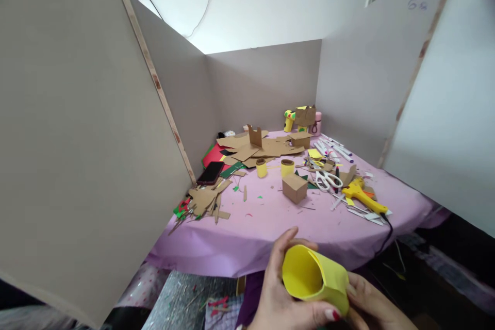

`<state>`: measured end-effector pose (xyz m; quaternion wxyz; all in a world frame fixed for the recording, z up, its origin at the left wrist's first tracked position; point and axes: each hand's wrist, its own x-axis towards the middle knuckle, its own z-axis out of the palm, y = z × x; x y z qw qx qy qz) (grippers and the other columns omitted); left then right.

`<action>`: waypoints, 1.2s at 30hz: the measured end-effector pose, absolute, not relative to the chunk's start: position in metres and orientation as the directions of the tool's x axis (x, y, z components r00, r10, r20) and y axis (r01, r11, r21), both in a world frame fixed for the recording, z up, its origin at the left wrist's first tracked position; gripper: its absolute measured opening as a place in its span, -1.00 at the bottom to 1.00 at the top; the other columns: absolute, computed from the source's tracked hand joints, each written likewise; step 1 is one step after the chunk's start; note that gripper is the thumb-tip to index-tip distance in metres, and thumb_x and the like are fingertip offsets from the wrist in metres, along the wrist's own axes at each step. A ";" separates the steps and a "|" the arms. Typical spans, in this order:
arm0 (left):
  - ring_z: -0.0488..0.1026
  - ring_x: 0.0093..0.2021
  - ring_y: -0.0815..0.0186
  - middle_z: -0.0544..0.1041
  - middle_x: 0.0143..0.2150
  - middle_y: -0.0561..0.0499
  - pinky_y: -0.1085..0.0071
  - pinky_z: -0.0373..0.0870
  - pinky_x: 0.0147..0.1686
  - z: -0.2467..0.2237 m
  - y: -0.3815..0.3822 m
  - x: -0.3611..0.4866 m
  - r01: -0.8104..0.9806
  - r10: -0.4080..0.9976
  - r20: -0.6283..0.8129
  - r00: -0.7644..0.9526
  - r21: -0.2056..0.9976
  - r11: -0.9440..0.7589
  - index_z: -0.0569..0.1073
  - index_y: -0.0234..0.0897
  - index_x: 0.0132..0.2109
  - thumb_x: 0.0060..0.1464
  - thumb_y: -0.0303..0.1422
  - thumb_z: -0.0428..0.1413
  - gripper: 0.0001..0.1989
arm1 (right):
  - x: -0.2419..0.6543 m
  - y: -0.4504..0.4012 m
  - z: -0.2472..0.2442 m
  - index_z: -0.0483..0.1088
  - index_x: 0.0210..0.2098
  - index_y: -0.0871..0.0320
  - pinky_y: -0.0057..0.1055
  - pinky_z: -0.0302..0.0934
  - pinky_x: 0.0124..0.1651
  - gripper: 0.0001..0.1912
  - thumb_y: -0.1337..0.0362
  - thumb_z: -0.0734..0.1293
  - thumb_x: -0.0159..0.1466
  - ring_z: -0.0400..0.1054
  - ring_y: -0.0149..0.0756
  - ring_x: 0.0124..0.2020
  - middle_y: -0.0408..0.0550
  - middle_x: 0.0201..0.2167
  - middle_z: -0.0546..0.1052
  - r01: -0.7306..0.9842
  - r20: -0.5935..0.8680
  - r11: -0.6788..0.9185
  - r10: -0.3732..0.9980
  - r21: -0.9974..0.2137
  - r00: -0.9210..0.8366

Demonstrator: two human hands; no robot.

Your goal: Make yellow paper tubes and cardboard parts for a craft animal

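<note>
Both hands, left hand [280,289] & right hand [367,301], fingers wrapped round yellow paper tube [315,279], open end facing up-left, below tabletop [270,216] edge.

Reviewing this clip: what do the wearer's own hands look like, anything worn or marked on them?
Both hands are bare, with no gloves, rings or sleeves in view. The left hand shows a red-painted thumbnail near the bottom edge. The right hand is only partly in frame, with a pale nail visible; its wrist is cut off by the picture edge.
</note>
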<state>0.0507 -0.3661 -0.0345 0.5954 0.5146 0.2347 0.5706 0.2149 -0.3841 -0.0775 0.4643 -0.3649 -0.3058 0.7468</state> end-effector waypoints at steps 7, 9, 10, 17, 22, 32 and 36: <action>0.35 -0.02 0.10 0.47 -0.04 -0.13 0.32 0.21 -0.02 -0.041 -0.350 0.028 -0.031 0.957 0.228 -0.181 0.971 -0.237 0.46 -0.22 -0.13 -0.19 -0.11 0.25 -0.55 | 0.232 -0.377 -0.055 0.40 -0.62 0.15 -0.42 0.07 -0.47 -0.60 0.06 0.25 0.24 0.28 -0.29 -0.59 -0.11 -0.66 0.44 0.354 0.196 0.190 0.980 -0.916 -0.020; 0.41 -0.13 0.10 0.55 -0.19 -0.13 0.31 0.27 -0.10 -0.050 -0.345 0.026 -0.047 0.984 0.146 -0.103 0.987 -0.151 0.50 -0.26 -0.21 -0.20 -0.11 0.26 -0.59 | 0.231 -0.377 -0.047 0.40 -0.59 0.16 -0.43 0.11 -0.44 -0.63 0.19 0.19 0.29 0.35 -0.28 -0.55 -0.08 -0.61 0.46 0.521 0.342 0.349 0.933 -0.779 -0.115; 0.44 -0.18 0.10 0.58 -0.25 -0.14 0.29 0.30 -0.14 -0.054 -0.343 0.026 -0.099 0.996 0.083 -0.038 0.991 -0.086 0.51 -0.28 -0.23 -0.21 -0.11 0.26 -0.59 | 0.230 -0.377 -0.044 0.42 -0.55 0.17 -0.44 0.12 -0.44 -0.64 0.24 0.17 0.31 0.36 -0.29 -0.54 -0.06 -0.59 0.47 0.567 0.381 0.414 0.906 -0.713 -0.183; 0.51 -0.39 0.14 0.60 -0.49 -0.10 0.26 0.39 -0.28 -0.068 -0.336 0.032 -0.252 0.972 -0.186 0.143 0.943 0.217 0.58 -0.35 -0.40 -0.31 -0.13 0.32 -0.63 | 0.221 -0.379 -0.033 0.37 -0.61 0.17 -0.50 0.11 -0.47 -0.66 0.32 0.20 0.28 0.38 -0.34 -0.56 -0.08 -0.62 0.49 0.563 0.264 0.329 0.944 -0.758 -0.196; 0.49 -0.46 0.18 0.59 -0.50 -0.10 0.36 0.40 -0.43 -0.061 -0.340 0.035 -0.164 0.962 -0.232 0.146 0.953 0.255 0.59 -0.37 -0.38 -0.28 -0.07 0.29 -0.59 | 0.230 -0.377 -0.035 0.40 -0.58 0.21 -0.48 0.08 -0.49 -0.71 0.28 0.23 0.24 0.33 -0.33 -0.58 -0.09 -0.64 0.49 0.371 0.110 0.148 0.986 -0.917 -0.121; 0.51 -0.38 0.18 0.61 -0.39 -0.13 0.41 0.44 -0.43 -0.049 -0.348 0.043 -0.112 0.959 -0.247 0.138 0.958 0.263 0.57 -0.39 -0.30 -0.21 0.02 0.21 -0.49 | 0.242 -0.370 -0.048 0.47 -0.41 0.24 -0.49 0.11 -0.46 -0.78 0.20 0.31 0.20 0.30 -0.36 -0.53 -0.14 -0.60 0.47 0.082 -0.036 -0.019 0.979 -0.996 -0.200; 0.53 -0.36 0.18 0.62 -0.36 -0.14 0.41 0.44 -0.44 -0.057 -0.346 0.039 -0.161 0.955 -0.260 0.140 0.946 0.281 0.57 -0.38 -0.28 -0.19 -0.06 0.23 -0.55 | 0.242 -0.370 -0.047 0.44 -0.46 0.24 -0.49 0.11 -0.46 -0.75 0.16 0.33 0.19 0.31 -0.36 -0.54 -0.15 -0.60 0.48 0.066 -0.052 -0.040 0.979 -0.997 -0.197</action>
